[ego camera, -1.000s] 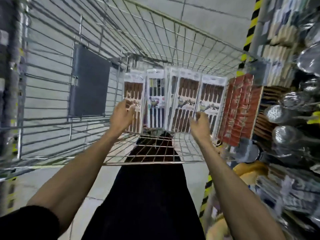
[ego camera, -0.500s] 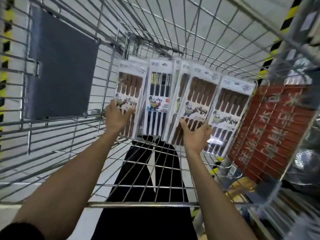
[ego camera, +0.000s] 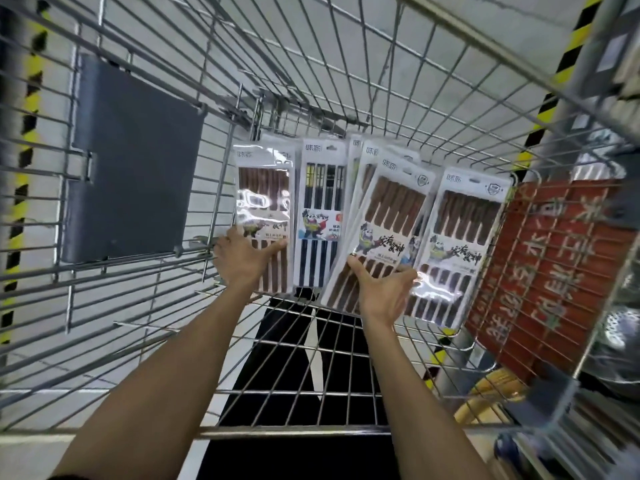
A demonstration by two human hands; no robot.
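In the silver wire shopping cart point(ego camera: 294, 430), against its far end wall: a row of clear-fronted white card packs of chopsticks.

Gripped by the left hand point(ego camera: 247, 263) at its lower left corner: the leftmost pack of brown wooden chopsticks point(ego camera: 265, 202). One finger stretched across the front, the others at the left edge. Most of the pack above the grip, rising up and away from the hand. Long axis near vertical in the head view, white header card up, chopstick tips down, printed face toward the camera.

Clamped in the right hand point(ego camera: 384, 289) by its lower end: the tilted pack of brown chopsticks point(ego camera: 388, 216). Fingers spread wide over the bottom edge, one of them reaching across toward the neighbour on the right. Long axis leaning, header up and to the right, foot down and to the left, overlapping another pack behind it.

Between the two held packs, upright: a pack of dark blue chopsticks point(ego camera: 320, 209). Just right of the right hand: another brown pack point(ego camera: 467, 244), also leaning right. On the cart's left wall: a flat grey plastic panel point(ego camera: 135, 157). Outside the right wall: red printed boxes point(ego camera: 561, 271).
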